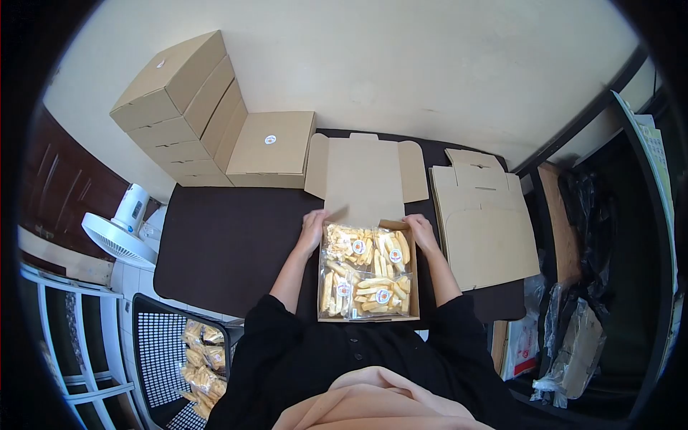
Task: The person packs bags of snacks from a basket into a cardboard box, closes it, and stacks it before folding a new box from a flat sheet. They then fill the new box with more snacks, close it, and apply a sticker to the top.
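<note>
An open cardboard box [416, 301] lies in front of me at the table's near edge, its lid [364, 172] folded back flat with side flaps spread. Inside are several clear plastic bags of pale yellow snack sticks [376, 294], each with a round sticker. At the box's back left corner, my left hand [312, 229] is closed on the cardboard. My right hand [421, 231] grips the back right corner, near a small raised flap [393, 225]. The fingertips of both hands are partly hidden by the box edges.
Closed boxes [183, 107] are stacked at the back left, beside a single closed box [272, 147]. Flat unfolded cardboard [487, 229] lies on the right of the dark table [222, 236]. A black basket [154, 358] of bagged snacks and a white fan [122, 233] stand left.
</note>
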`<control>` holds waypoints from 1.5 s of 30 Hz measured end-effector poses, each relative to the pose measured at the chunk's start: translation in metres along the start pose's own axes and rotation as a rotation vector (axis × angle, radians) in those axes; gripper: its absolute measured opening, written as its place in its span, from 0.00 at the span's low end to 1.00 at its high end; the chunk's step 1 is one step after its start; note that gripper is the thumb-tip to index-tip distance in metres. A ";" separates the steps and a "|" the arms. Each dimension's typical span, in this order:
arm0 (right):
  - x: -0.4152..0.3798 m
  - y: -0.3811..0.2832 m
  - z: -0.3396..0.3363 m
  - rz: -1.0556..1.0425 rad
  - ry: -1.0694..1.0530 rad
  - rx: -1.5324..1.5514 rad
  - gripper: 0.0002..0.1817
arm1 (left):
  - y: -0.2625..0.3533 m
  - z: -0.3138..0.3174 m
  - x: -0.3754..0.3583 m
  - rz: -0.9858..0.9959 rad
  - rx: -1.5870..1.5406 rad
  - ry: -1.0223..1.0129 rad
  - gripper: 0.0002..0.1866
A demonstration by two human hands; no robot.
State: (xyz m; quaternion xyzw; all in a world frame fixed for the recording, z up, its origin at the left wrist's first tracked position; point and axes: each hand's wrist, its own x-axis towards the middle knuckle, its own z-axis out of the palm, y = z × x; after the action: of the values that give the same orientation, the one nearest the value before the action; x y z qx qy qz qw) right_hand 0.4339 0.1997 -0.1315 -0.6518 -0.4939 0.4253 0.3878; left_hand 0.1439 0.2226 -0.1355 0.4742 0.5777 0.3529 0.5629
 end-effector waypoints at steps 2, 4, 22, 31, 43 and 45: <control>0.002 -0.007 -0.004 -0.074 0.074 -0.339 0.21 | 0.003 -0.002 0.005 0.082 0.252 0.161 0.24; 0.002 -0.017 -0.002 -0.092 0.155 -0.403 0.28 | -0.002 -0.007 0.015 0.192 0.206 0.117 0.33; -0.010 -0.044 0.003 -0.489 0.580 -0.191 0.20 | 0.031 0.000 -0.011 0.553 0.391 0.237 0.34; -0.048 -0.060 -0.008 -0.399 0.581 0.161 0.13 | 0.086 -0.013 -0.029 0.408 -0.006 0.176 0.32; -0.076 -0.120 -0.032 -0.329 0.129 -0.332 0.21 | 0.110 -0.024 -0.071 0.361 0.337 -0.171 0.26; -0.075 -0.108 -0.035 -0.408 0.130 -0.364 0.18 | 0.093 -0.025 -0.069 0.341 0.291 -0.202 0.27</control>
State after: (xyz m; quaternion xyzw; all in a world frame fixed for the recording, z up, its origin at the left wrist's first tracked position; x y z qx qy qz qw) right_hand 0.4212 0.1461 -0.0073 -0.6236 -0.6573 0.2002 0.3728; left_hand 0.1275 0.1883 -0.0232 0.6739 0.4747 0.3067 0.4759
